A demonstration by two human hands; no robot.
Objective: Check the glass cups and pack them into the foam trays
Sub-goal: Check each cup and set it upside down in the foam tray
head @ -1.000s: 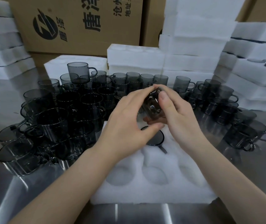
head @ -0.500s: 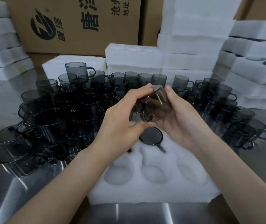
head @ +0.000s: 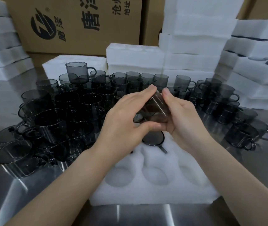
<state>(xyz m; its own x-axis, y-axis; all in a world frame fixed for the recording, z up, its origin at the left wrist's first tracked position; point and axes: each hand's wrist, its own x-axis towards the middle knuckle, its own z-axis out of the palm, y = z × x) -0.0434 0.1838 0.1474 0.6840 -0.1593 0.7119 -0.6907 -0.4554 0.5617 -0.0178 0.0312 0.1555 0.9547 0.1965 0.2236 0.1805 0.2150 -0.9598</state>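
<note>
At the left of the frame, a crowd of dark glass cups (head: 56,121) stands on the steel bench (head: 7,201). At centre, the left hand (head: 126,121) and right hand (head: 182,118) both grip one tilted cup (head: 156,110) between curled fingers and thumbs, above the foam tray (head: 146,196), where a seated cup (head: 153,138) fills a pocket. Further cups (head: 227,108) stand at the right.

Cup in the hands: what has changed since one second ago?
The left hand and right hand turned the held cup between them without letting go; the right hand now cradles it more from below. The packed cup, the tray and the loose cups did not move.
</note>
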